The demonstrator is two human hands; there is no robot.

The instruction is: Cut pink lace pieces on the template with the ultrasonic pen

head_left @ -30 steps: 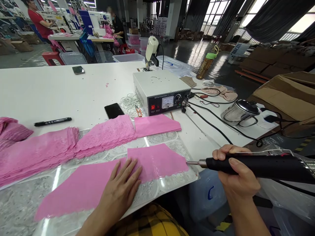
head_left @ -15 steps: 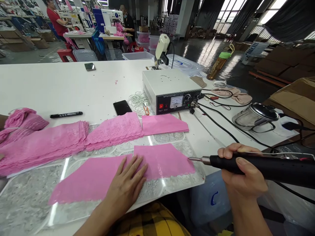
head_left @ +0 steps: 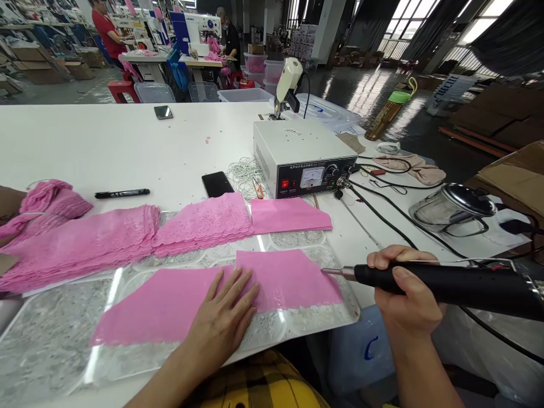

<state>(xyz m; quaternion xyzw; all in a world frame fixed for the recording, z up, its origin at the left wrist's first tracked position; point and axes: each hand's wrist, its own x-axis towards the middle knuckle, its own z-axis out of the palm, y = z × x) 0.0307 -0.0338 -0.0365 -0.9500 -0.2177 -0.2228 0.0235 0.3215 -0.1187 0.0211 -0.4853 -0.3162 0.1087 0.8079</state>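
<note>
My left hand lies flat with fingers spread on a long strip of pink lace fabric, which rests on a clear glass sheet at the table's near edge. My right hand is closed around a black handheld cutting tool. The tool's metal tip touches the right end of the pink strip. A black cable runs from the tool toward the white control box behind it.
Stacks of pink lace pieces and a folded pink piece lie behind the glass. A black marker, two phones, a kettle, a bottle and cables sit on the white table. People work at sewing machines far back.
The view has shifted slightly, so everything sits a little further right. Both hands keep the same hold, with the tool tip still at the strip's right end.
</note>
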